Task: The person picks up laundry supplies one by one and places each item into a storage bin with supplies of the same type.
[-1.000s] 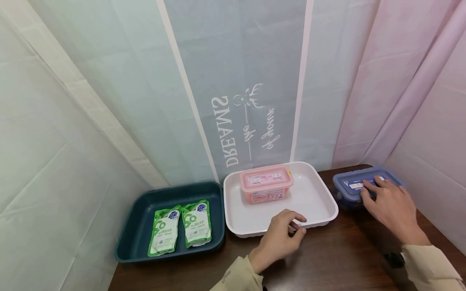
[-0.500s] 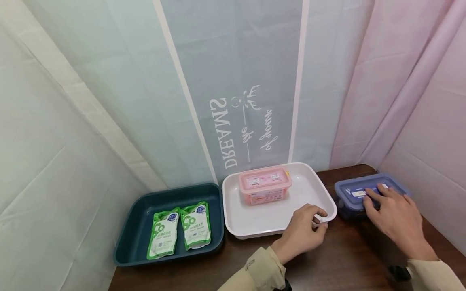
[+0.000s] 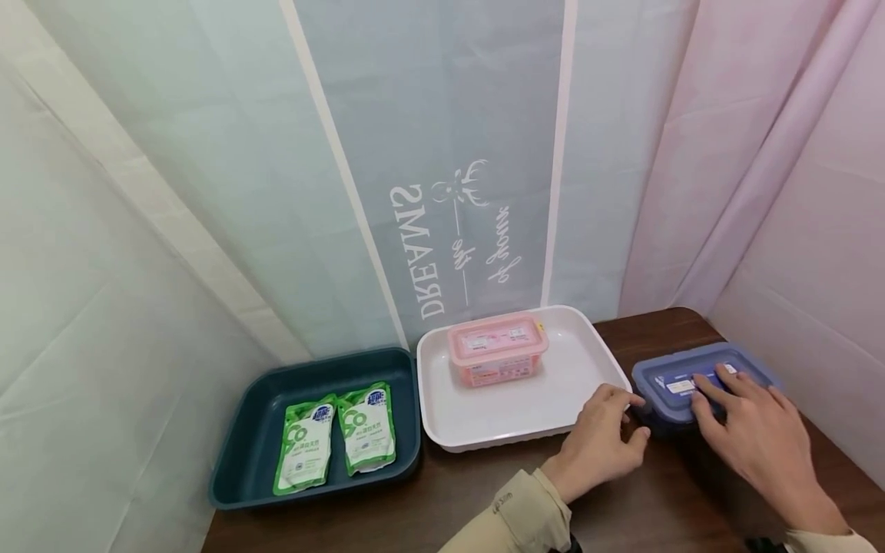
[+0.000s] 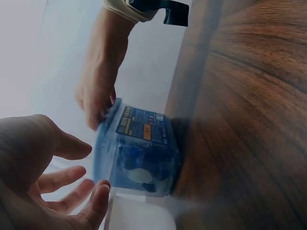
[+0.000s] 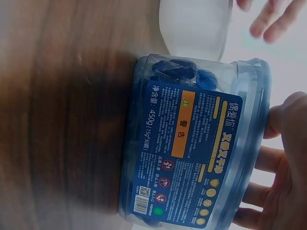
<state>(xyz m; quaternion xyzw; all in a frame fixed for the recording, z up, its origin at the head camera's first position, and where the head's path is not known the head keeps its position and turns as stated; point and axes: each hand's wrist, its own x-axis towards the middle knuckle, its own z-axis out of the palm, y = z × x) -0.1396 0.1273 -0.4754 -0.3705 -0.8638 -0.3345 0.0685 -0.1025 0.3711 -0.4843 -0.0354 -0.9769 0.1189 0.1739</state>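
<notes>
A clear box of laundry pods with a blue lid (image 3: 691,365) stands at the right of the table. My right hand (image 3: 757,438) rests on that lid with its fingers spread. In the right wrist view, blue pods show through the wall of the box (image 5: 189,139), beside a printed label. My left hand (image 3: 600,442) hovers near the box's left front corner, thumb and fingers apart with nothing between them. The left wrist view shows its fingers (image 4: 98,203) close to the box (image 4: 139,158); whether they touch it, I cannot tell.
Left of the box is a white tray (image 3: 581,388) with a pink lidded box (image 3: 498,349) inside. Further left, a dark teal tray (image 3: 238,453) bears two green-and-white pouches (image 3: 366,428). Fabric curtains (image 3: 470,115) stand behind and at the sides of the brown table (image 3: 498,499).
My left hand has moved right, from the white tray's front edge to beside the blue-lidded box. Under my right hand, the box has shifted slightly nearer to me.
</notes>
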